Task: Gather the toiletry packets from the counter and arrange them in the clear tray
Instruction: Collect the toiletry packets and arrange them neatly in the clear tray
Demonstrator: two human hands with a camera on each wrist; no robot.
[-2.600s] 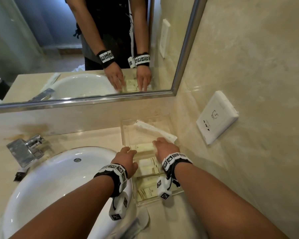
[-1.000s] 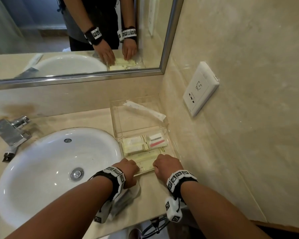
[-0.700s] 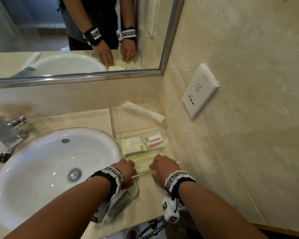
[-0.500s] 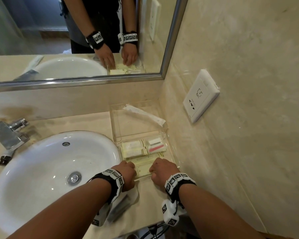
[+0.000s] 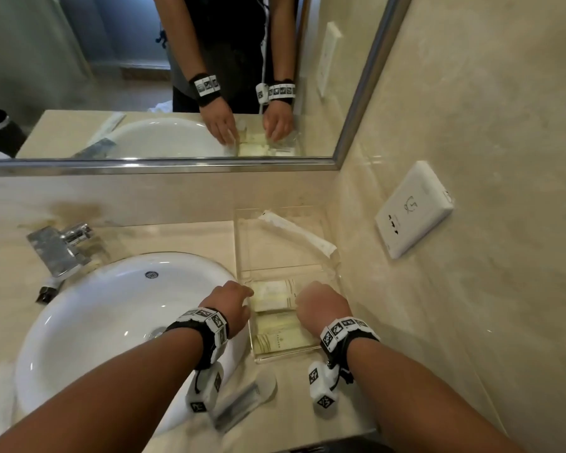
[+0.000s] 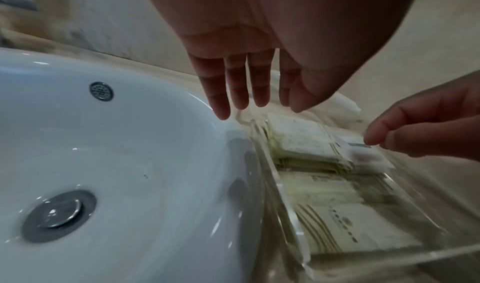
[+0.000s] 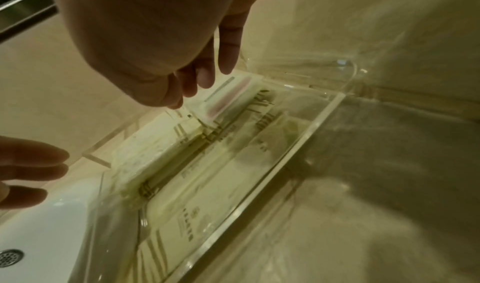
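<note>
The clear tray (image 5: 285,356) stands on the counter right of the sink. Cream toiletry packets (image 5: 273,297) fill its near half, with one more (image 5: 280,341) at the front. A long white sachet (image 5: 296,233) leans across the bare far half. My left hand (image 5: 242,299) hangs with straight fingers (image 6: 246,94) at the tray's left wall and holds nothing. My right hand (image 5: 321,305) reaches down into the tray (image 7: 285,158). Its thumb and fingertips (image 7: 205,82) pinch the edge of a small white pink-striped packet (image 7: 228,94) lying on the cream ones.
The white sink (image 5: 111,322) and chrome faucet (image 5: 59,246) lie to the left. A wall socket (image 5: 412,207) sticks out on the right wall, close to the tray. A clear-wrapped item (image 5: 242,407) lies near the counter's front edge. The mirror (image 5: 111,76) runs along the back.
Both hands have left the tray's near edge and moved forward. The right hand now covers the pink-striped packet, and the left hand's fingers have straightened by the left wall.
</note>
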